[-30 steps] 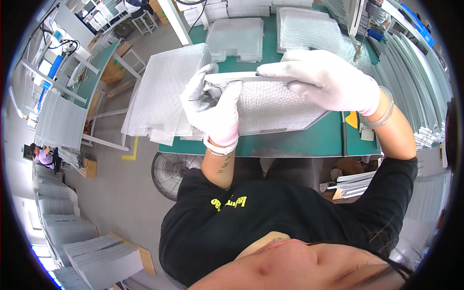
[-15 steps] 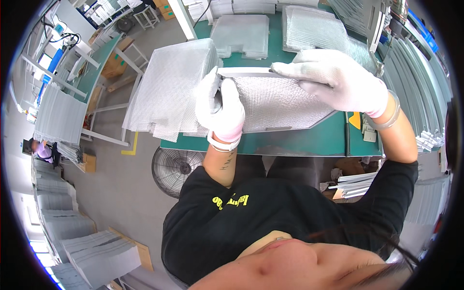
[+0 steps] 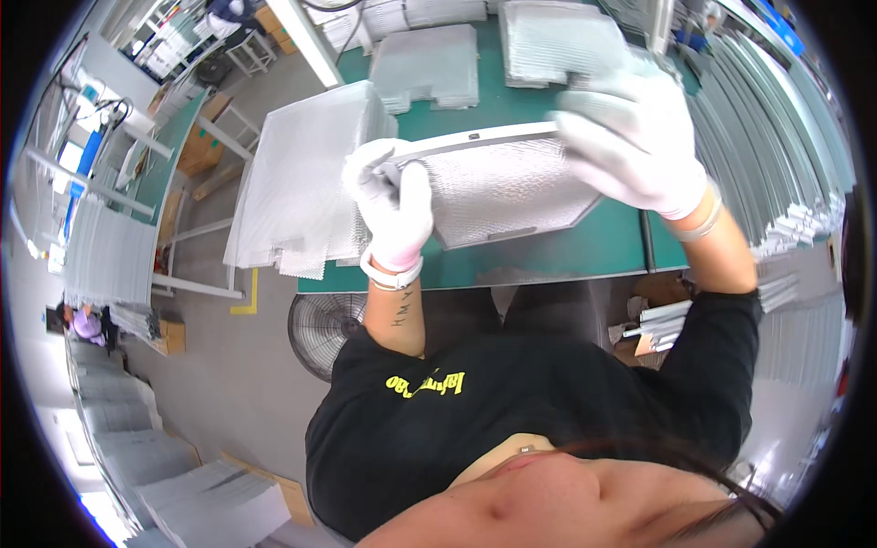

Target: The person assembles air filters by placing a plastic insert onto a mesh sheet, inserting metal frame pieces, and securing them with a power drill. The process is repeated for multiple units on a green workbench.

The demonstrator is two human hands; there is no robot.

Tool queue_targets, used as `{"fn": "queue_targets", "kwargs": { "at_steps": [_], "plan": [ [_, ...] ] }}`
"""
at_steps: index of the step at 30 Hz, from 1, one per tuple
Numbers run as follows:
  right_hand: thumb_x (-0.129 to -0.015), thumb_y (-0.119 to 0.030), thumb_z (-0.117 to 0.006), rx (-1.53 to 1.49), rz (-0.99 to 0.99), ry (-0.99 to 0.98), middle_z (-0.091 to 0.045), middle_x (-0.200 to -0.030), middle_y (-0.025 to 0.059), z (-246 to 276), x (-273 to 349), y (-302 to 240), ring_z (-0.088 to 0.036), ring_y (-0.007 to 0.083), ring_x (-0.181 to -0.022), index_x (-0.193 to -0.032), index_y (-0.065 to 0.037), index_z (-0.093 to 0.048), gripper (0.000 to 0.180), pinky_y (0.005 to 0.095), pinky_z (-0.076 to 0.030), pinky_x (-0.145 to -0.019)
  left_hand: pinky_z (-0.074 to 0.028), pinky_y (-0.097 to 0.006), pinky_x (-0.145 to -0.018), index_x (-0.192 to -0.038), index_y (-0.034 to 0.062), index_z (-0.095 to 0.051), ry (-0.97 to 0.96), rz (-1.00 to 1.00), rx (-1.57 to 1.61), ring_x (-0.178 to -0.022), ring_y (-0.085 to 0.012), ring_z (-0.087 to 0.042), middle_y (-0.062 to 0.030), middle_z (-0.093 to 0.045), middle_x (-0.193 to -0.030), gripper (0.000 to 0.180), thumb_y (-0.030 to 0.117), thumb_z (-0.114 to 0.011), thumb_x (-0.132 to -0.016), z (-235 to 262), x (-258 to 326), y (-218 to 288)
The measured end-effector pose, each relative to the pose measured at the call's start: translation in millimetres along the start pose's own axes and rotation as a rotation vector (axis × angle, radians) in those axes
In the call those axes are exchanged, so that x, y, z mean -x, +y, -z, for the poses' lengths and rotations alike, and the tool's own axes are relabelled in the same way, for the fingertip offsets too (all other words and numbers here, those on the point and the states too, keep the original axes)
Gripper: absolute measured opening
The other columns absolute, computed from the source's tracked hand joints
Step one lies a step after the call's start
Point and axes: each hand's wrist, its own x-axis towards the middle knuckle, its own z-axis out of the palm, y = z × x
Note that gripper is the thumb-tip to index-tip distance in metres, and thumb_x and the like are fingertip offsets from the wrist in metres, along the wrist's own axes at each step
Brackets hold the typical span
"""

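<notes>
A silvery mesh filter panel [image 3: 502, 187] with a pale metal frame is held tilted over the green table. My left hand [image 3: 393, 203], in a white glove, is closed round the panel's left end. At its right end is my right hand [image 3: 630, 146], also gloved. Motion smears the right fingers, so whether they grip the frame is unclear. Along the far side runs a white frame strip [image 3: 516, 133] with a small dark slot.
Mesh sheets lie in a stack [image 3: 306, 169] at the left, with more stacks [image 3: 425, 64] [image 3: 557, 41] farther back. Long metal strips [image 3: 767, 137] are racked at the right. The green table [image 3: 539, 263] has its edge before me; a floor fan [image 3: 324, 329] stands below.
The panel's far side has tilted into fuller view, showing the frame strip's slot. Both hands have shifted slightly left in view, and the right hand's fingers have moved and blurred.
</notes>
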Motion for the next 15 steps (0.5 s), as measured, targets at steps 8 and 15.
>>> {"fn": "queue_targets", "kwargs": {
  "at_steps": [8, 15],
  "plan": [
    [-0.086, -0.02, -0.069, 0.255, -1.484, -0.754, -0.054, -0.124, 0.0255, -49.7, 270.5, -93.7, -0.058, 0.0414, -0.111, -0.147, -0.007, -0.044, 0.067, 0.0508, -0.05, -0.094, -0.045, -0.033, -0.099, -0.135, -0.003, -0.04, -0.073, -0.071, -0.136, -0.112, -0.0235, -0.055, -0.0166, -0.047, -0.129, 0.042, -0.008, -0.047, -0.093, -11.3, -21.0, -16.3],
    [-0.097, -0.014, -0.052, 0.069, -1.537, -0.488, -0.059, -0.125, 0.0269, -49.1, 327.9, -122.2, -0.063, 0.0433, -0.108, -0.149, -0.002, -0.038, 0.054, 0.0466, -0.052, -0.092, -0.051, -0.037, -0.086, -0.121, 0.0128, -0.069, -0.792, -0.709, -0.162, -0.081, -0.0213, -0.065, -0.0015, -0.064, -0.077, 0.036, 0.01, -0.07, -0.085, -109.3, -98.6, 88.4]
  ]
}}
